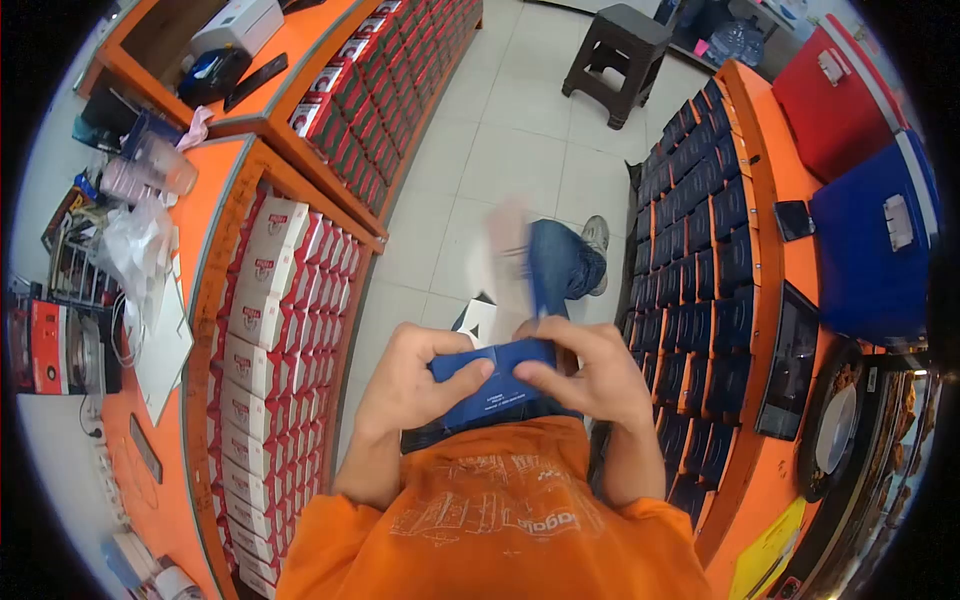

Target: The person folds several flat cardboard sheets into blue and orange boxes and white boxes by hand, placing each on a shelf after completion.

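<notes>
A blue folding carton (492, 398) with small white print is held in front of my orange shirt. My left hand (405, 385) grips its left end, thumb on top and fingers underneath. My right hand (598, 372) grips the right end the same way, with the two thumbs close together. Just beyond the carton is a white piece with a dark shape (485, 322); whether it belongs to the carton I cannot tell. A pale, motion-smeared shape (503, 255) lies past it, too blurred to name.
Red-and-white boxes (262, 270) fill the left shelf; dark blue boxes (690, 265) fill the right one. A dark stool (617, 65) stands on the tiled floor ahead. Red (835, 100) and blue coolers (875, 235) and a tablet (790, 360) sit on the right counter.
</notes>
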### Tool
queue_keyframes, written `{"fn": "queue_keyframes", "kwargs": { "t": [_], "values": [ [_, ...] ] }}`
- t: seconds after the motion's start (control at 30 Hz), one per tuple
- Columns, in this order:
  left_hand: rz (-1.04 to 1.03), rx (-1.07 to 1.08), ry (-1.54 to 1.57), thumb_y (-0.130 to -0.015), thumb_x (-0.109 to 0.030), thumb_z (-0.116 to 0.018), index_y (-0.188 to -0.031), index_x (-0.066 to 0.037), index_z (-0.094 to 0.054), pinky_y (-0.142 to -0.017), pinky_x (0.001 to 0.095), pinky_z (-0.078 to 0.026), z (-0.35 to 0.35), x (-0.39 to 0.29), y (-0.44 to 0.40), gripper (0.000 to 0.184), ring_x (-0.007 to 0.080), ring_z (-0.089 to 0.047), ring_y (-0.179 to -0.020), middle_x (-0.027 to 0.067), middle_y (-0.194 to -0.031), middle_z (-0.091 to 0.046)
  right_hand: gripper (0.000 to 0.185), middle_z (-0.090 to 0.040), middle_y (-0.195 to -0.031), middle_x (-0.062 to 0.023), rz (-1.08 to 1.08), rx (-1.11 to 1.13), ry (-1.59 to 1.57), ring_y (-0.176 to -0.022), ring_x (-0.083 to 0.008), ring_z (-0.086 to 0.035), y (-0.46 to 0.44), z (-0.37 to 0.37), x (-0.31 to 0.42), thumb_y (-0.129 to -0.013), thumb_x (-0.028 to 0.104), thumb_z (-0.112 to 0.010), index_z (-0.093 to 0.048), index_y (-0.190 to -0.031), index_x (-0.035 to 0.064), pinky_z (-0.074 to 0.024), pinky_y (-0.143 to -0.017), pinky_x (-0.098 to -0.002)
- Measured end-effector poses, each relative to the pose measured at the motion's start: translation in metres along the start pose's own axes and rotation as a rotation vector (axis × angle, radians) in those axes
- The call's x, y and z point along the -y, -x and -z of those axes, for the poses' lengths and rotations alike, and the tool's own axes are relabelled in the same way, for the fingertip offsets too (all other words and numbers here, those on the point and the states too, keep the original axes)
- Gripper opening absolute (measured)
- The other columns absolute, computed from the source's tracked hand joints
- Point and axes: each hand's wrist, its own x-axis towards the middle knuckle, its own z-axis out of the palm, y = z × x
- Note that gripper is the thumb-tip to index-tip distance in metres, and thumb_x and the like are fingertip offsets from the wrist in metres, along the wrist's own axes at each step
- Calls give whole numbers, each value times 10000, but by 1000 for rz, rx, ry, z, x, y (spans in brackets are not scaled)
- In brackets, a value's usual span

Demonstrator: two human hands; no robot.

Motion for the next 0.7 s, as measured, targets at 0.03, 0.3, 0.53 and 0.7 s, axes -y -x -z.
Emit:
{"fn": "queue_keyframes", "kwargs": {
  "t": [0.03, 0.3, 0.53, 0.7],
  "values": [
    [-7, 43, 8, -820, -140, -689, -673, 18, -629, -481, 259, -375, 2, 5, 0, 224, 50, -463, -524, 46, -522, -526, 266, -633, -704, -82, -3, 10, -7, -536, -97, -532, 0, -6, 0, -801, 185, -774, -665, -1000, 46, -435, -520, -277],
    [-86, 91, 253, -768, -125, -678, -641, 16, -609, -510, 250, -375, 6, 14, 0, 202, 67, -491, -544, 38, -550, -547, 455, -473, -686, -62, 142, 43, 101, -629, -174, -511, -3, -17, 7, -677, 229, -844, -665, -1059, 60, -407, -556, -290],
    [-116, 267, -67, -779, -174, -758, -933, 1, -700, -678, 311, -537, 64, 19, 23, 239, 201, -695, -734, 125, -810, -711, 840, -438, -1353, -218, 69, -63, 424, -1210, -401, -463, 8, 32, -44, -587, 330, -873, -516, -1306, 84, -398, -991, -462],
    [-105, 249, -323, -767, -129, -761, -935, -13, -719, -641, 354, -521, 41, -5, 22, 208, 263, -707, -722, 150, -745, -695, 1015, -389, -1399, -260, 244, -88, 513, -1360, -481, -294, -6, 1, 9, -587, 479, -853, -427, -1409, 64, -213, -1118, -558]
  ]
}}
